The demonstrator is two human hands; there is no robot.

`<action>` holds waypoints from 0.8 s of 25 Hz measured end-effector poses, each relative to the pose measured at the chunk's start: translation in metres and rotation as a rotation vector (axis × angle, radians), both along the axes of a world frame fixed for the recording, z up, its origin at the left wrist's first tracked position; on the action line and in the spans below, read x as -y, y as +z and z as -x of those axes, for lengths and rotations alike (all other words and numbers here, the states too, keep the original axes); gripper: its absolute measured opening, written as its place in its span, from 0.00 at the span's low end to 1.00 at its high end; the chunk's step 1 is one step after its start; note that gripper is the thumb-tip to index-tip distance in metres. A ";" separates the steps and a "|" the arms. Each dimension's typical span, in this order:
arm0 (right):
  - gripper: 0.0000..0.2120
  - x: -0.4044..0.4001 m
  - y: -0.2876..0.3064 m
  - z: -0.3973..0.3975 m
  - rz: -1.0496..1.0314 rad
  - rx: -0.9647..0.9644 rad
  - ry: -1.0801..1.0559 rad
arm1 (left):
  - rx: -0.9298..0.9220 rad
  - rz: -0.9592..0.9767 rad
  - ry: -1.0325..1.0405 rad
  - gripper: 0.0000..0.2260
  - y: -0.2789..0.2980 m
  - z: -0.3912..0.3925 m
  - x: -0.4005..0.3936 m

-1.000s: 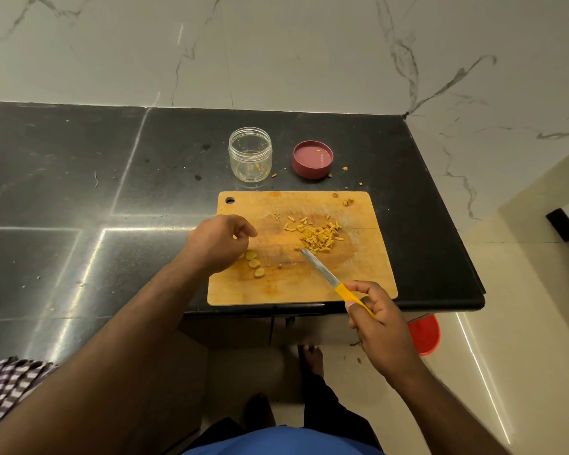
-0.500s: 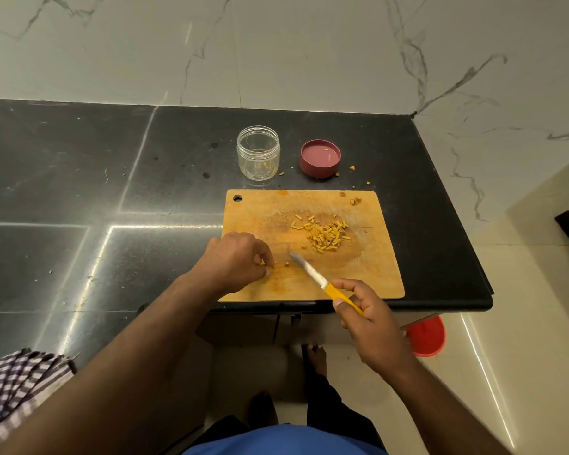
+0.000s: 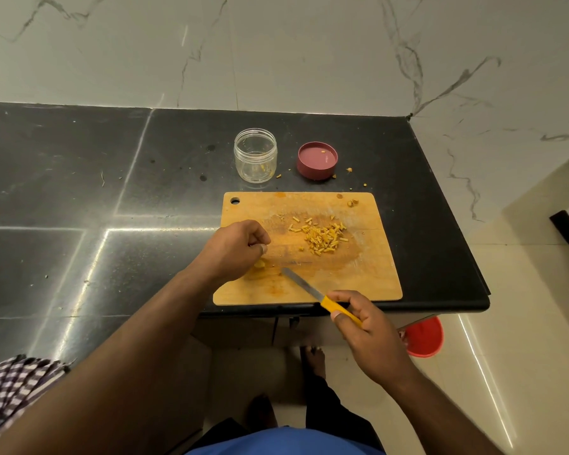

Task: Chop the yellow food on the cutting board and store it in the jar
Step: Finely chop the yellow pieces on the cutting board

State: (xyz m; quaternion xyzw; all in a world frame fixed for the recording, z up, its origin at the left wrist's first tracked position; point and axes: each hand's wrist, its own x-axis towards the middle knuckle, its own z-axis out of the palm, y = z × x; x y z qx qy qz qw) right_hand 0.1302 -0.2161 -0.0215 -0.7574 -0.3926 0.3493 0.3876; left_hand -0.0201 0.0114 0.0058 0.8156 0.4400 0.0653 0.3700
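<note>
A wooden cutting board (image 3: 368,284) lies at the counter's front edge. A heap of chopped yellow pieces (image 3: 322,238) sits on its middle right. My left hand (image 3: 235,247) hovers over the board's left side with fingers curled; yellow slices (image 3: 260,265) peek out under it, and whether the fingers pinch one is hidden. My right hand (image 3: 363,318) grips a knife (image 3: 301,284) by its yellow handle, blade tip near the slices. A clear glass jar (image 3: 255,156) stands open behind the board, its red lid (image 3: 317,160) upturned to the right.
Stray yellow bits (image 3: 349,170) lie on the black counter (image 3: 79,192) near the lid. The counter ends just right of the board at a marble wall. A red bucket (image 3: 424,338) stands on the floor below. A checked cloth (image 3: 10,389) hangs at lower left.
My left hand has closed over the yellow slices on the board's left. The knife blade swung left from beside the chopped heap toward those slices.
</note>
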 end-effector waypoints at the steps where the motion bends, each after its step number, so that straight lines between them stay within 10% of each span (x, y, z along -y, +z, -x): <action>1: 0.12 0.000 0.001 0.000 -0.005 -0.016 -0.001 | 0.005 0.012 -0.001 0.06 -0.002 -0.003 -0.001; 13: 0.14 -0.013 0.002 -0.001 -0.058 -0.470 -0.249 | -0.035 -0.043 0.028 0.09 -0.010 -0.034 -0.010; 20: 0.17 -0.024 0.010 0.007 0.051 0.085 -0.003 | -0.113 -0.067 0.031 0.03 -0.019 -0.029 -0.003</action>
